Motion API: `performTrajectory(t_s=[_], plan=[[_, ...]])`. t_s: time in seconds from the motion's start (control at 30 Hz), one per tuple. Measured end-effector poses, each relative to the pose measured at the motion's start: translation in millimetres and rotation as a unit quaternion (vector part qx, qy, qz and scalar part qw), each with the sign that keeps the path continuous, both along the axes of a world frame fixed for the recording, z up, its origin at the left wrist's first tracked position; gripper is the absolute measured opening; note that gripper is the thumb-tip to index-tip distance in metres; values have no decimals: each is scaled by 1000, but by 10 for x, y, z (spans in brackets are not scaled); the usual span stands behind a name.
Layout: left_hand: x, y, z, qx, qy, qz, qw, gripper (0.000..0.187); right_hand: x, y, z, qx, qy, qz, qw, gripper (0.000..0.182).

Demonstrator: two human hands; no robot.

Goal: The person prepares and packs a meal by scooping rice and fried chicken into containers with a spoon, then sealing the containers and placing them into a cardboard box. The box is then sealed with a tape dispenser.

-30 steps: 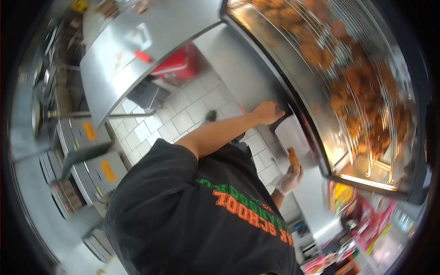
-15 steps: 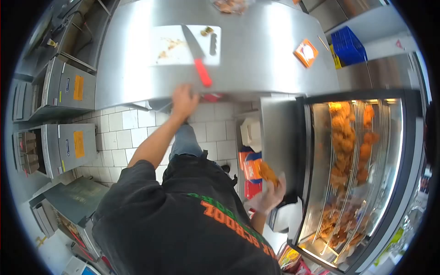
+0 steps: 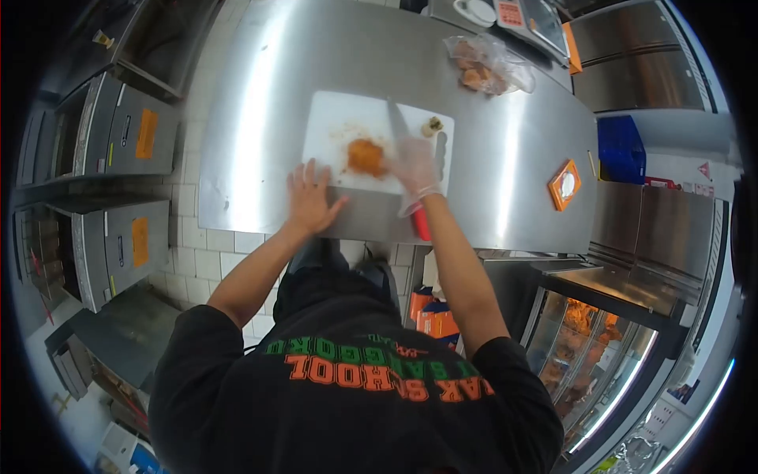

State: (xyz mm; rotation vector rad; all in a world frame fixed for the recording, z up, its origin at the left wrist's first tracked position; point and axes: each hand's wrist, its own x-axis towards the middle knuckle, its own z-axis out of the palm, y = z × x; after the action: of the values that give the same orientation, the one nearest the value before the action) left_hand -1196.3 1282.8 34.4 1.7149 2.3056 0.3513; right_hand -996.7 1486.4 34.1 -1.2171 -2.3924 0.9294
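A piece of fried chicken [image 3: 366,156] lies on the white cutting board [image 3: 322,118], among crumbs. My right hand [image 3: 416,167], in a clear plastic glove, is just right of the chicken and smeared by motion; its fingers do not show clearly. It overlaps the knife, whose blade [image 3: 397,118] points away from me and whose red handle [image 3: 421,223] shows below the wrist. My bare left hand [image 3: 310,196] is open, fingers spread at the board's front left corner. A small greenish-brown piece [image 3: 432,126] sits at the board's upper right.
A plastic bag of brown food [image 3: 482,71] lies on the steel table [image 3: 260,158], near a scale [image 3: 530,24]. An orange-and-white box [image 3: 564,185] is at the right. A lit cabinet of fried chicken [image 3: 580,347] stands beside me at lower right, and a blue bin [image 3: 621,150] beyond the table.
My right hand has moved from beside the lit cabinet to the board, and the chicken it held is on the board. My left hand has come to the board's edge. The view has turned.
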Motion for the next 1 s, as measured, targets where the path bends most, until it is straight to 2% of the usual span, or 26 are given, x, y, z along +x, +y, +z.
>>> performTrajectory(t_s=[0.03, 0.1, 0.13, 0.2, 0.27, 0.33, 0.37, 0.4, 0.43, 0.47, 0.53, 0.57, 0.63, 0.67, 0.73, 0.77, 0.8, 0.87, 0.93, 1.0], plan=[[3, -12, 8, -4, -10, 1, 1000, 78, 60, 88, -116, 6, -58, -18, 998, 59], [-18, 67, 89, -13, -49, 14, 999, 75, 36, -197, 721, 30, -226, -65, 972, 54], [-37, 110, 120, -24, -51, 12, 998, 75, 132, -287, 663, 19, -229, -64, 971, 54], [-110, 275, 115, 57, -136, 29, 989, 67, 357, -501, 490, -88, -251, -118, 957, 58], [-268, 541, 177, 74, -126, -7, 989, 73, 378, -610, 412, -111, -255, -135, 951, 57], [-413, 846, 300, 93, -123, -140, 978, 79, 422, -751, 348, -138, -255, -154, 945, 57], [-451, 980, 303, 86, -124, -148, 977, 79, 449, -840, 330, -122, -188, -164, 961, 46], [-496, 1121, 309, 80, -96, -216, 968, 82, 457, -919, 310, -103, -119, -175, 972, 38], [-520, 1195, 318, 75, -67, -284, 954, 84, 402, -982, 383, -108, -117, -182, 970, 38], [-519, 1188, 346, 70, -66, -291, 952, 84, 287, -1043, 547, -137, -144, -186, 962, 36], [-477, 1207, 405, -63, -80, -251, 963, 84, 102, -1126, 765, -165, -167, -196, 952, 35], [-472, 1189, 404, -64, -79, -259, 961, 84, 21, -1195, 826, -168, -174, -181, 953, 34], [-504, 1086, 360, -18, -114, -190, 975, 82, -81, -1280, 873, -181, -181, -181, 950, 33], [-538, 1071, 332, -28, -118, -202, 972, 82, -125, -1306, 869, -168, -158, -150, 961, 32], [-614, 1096, 302, 103, -148, -139, 974, 79, -109, -1338, 812, -160, -137, -123, 970, 31], [-644, 1126, 372, 117, -119, -161, 973, 77, -83, -1307, 765, -146, -121, -105, 976, 30], [-664, 1161, 437, 117, -118, -159, 973, 77, -68, -1224, 714, -128, -103, -82, 983, 30], [-681, 1131, 519, 93, -14, -216, 972, 75, 28, -1057, 642, -124, -116, -44, 985, 31], [-711, 1065, 468, 64, -24, -217, 974, 75, 123, -888, 584, -119, -130, -5, 984, 32], [-736, 981, 381, 38, -35, -218, 975, 74, 179, -711, 564, -95, -231, 57, 967, 33]])
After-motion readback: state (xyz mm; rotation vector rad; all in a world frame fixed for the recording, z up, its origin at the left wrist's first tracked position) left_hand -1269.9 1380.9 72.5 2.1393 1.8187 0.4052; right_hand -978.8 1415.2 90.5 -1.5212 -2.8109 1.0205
